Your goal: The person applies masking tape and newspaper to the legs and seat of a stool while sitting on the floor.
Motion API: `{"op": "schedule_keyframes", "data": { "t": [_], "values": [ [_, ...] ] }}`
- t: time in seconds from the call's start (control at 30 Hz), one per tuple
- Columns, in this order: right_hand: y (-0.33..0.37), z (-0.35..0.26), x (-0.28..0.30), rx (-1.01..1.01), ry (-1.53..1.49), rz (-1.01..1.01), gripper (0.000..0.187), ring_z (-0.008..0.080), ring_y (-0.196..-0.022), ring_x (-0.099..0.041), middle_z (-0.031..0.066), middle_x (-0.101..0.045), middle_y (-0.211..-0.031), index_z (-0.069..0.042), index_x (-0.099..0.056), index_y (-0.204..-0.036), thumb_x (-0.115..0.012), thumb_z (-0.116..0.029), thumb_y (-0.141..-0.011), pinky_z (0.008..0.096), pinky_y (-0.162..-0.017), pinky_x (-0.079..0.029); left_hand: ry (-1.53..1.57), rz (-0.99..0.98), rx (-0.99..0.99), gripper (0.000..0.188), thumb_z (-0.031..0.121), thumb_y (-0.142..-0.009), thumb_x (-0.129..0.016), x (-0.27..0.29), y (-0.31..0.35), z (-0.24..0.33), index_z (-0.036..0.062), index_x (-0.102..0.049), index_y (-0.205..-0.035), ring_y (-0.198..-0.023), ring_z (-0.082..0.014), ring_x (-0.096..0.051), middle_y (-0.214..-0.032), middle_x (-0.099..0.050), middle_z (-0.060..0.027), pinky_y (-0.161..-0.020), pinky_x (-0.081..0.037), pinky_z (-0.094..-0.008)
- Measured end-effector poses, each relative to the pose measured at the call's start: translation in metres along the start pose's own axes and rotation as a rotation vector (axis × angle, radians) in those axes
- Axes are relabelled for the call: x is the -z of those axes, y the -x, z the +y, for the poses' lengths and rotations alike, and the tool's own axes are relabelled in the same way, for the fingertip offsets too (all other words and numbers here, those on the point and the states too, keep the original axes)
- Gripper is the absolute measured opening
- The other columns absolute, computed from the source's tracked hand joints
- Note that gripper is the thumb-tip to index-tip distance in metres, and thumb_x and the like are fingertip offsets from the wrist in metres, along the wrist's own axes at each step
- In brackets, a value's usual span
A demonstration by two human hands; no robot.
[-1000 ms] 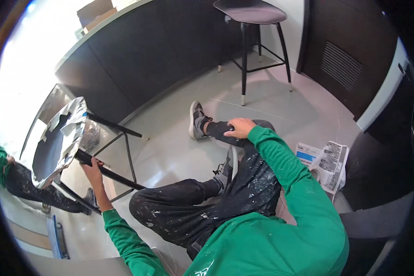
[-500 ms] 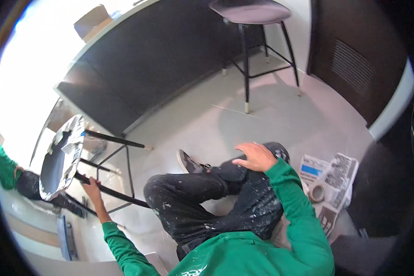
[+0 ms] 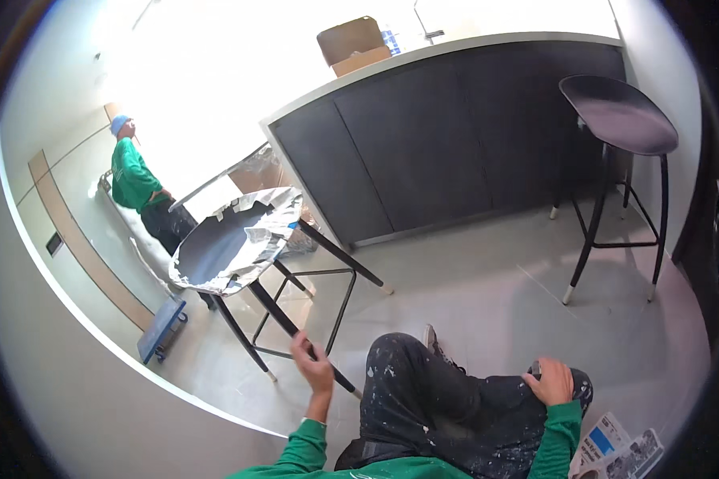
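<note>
My left hand [image 3: 314,367] is closed round a black leg of a bar stool [image 3: 284,315] standing to my left. Torn masking paper and tape [image 3: 276,209] line the rim of its dark seat [image 3: 220,246], with loose strips hanging over the edge. My right hand [image 3: 553,385] lies over my bent right knee, fingers curving along the paint-spotted black trousers [image 3: 447,407]. A small greyish patch by its fingertips is too unclear to name.
A second bar stool [image 3: 623,120] stands at the right before a dark counter [image 3: 423,136]. An open cardboard box [image 3: 351,48] sits on top. Printed newspaper [image 3: 619,455] lies at lower right. Far left are a person in green [image 3: 136,176] and a blue trolley [image 3: 161,329].
The view has swung up and to the left, showing more of the room. My right hand has settled from just above my knee onto it. My left hand still holds the stool leg.
</note>
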State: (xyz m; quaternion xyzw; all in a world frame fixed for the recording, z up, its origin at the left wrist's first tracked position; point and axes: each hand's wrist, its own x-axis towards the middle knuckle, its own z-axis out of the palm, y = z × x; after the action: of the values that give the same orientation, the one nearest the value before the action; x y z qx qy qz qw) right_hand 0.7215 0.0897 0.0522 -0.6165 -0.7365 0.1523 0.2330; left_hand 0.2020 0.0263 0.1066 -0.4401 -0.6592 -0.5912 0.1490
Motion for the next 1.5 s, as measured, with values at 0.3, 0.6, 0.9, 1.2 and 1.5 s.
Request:
{"op": "schedule_keyframes", "data": {
  "t": [0.3,0.6,0.9,1.2,1.5],
  "values": [
    [-0.033,0.014,-0.001,-0.096,-0.022,-0.359,0.059,0.0385,-0.107,-0.064,0.0224,-0.069,-0.111,-0.001,-0.067,-0.117,-0.081,-0.042,-0.077,0.0486,-0.091,-0.05,0.037,-0.606,-0.057,0.044,0.018,-0.088,-0.071,-0.135,0.037,-0.009,0.0022,-0.057,-0.127,-0.118,-0.0366,-0.059,-0.126,-0.06,-0.0186,-0.097,-0.049,-0.0447],
    [-0.148,-0.052,-0.047,0.228,0.189,-0.46,0.066,0.0378,-0.108,-0.064,0.0214,-0.068,-0.111,-0.002,-0.064,-0.124,-0.077,-0.05,-0.08,0.0461,-0.097,-0.05,0.106,-1.54,-0.394,0.049,0.033,-0.092,-0.07,-0.294,0.066,0.021,0.0036,-0.055,-0.128,-0.109,-0.0378,-0.064,-0.121,-0.065,-0.0194,-0.093,-0.05,-0.0488],
    [-0.14,0.018,-0.167,0.105,0.437,-0.943,0.071,0.036,-0.122,-0.058,0.0211,-0.059,-0.13,-0.006,-0.059,-0.133,-0.076,-0.051,-0.081,0.0461,-0.102,-0.048,-0.03,-1.793,-0.209,0.06,0.046,-0.091,-0.069,-0.359,0.13,-0.021,0.0009,-0.054,-0.128,-0.108,-0.0437,-0.064,-0.11,-0.068,-0.0239,-0.089,-0.051,-0.0514],
    [-0.149,0.017,-0.179,0.096,0.126,-0.79,0.081,0.0401,-0.13,-0.053,0.0268,-0.053,-0.138,-0.003,-0.058,-0.136,-0.077,-0.056,-0.078,0.0471,-0.107,-0.045,-0.05,-1.758,-0.18,0.06,0.047,-0.091,-0.068,-0.358,0.13,-0.02,0.0012,-0.053,-0.127,-0.106,-0.0439,-0.064,-0.107,-0.068,-0.0233,-0.089,-0.05,-0.0524],
    [-0.137,0.059,-0.195,0.139,0.132,-0.737,0.082,0.0412,-0.136,-0.047,0.0299,-0.047,-0.145,-0.001,-0.058,-0.137,-0.074,-0.058,-0.08,0.0461,-0.11,-0.043,-0.054,-1.826,-0.143,0.062,0.046,-0.091,-0.068,-0.359,0.122,-0.013,0.0007,-0.053,-0.13,-0.108,-0.0438,-0.064,-0.112,-0.068,-0.0233,-0.09,-0.051,-0.0522]
  ]
}}
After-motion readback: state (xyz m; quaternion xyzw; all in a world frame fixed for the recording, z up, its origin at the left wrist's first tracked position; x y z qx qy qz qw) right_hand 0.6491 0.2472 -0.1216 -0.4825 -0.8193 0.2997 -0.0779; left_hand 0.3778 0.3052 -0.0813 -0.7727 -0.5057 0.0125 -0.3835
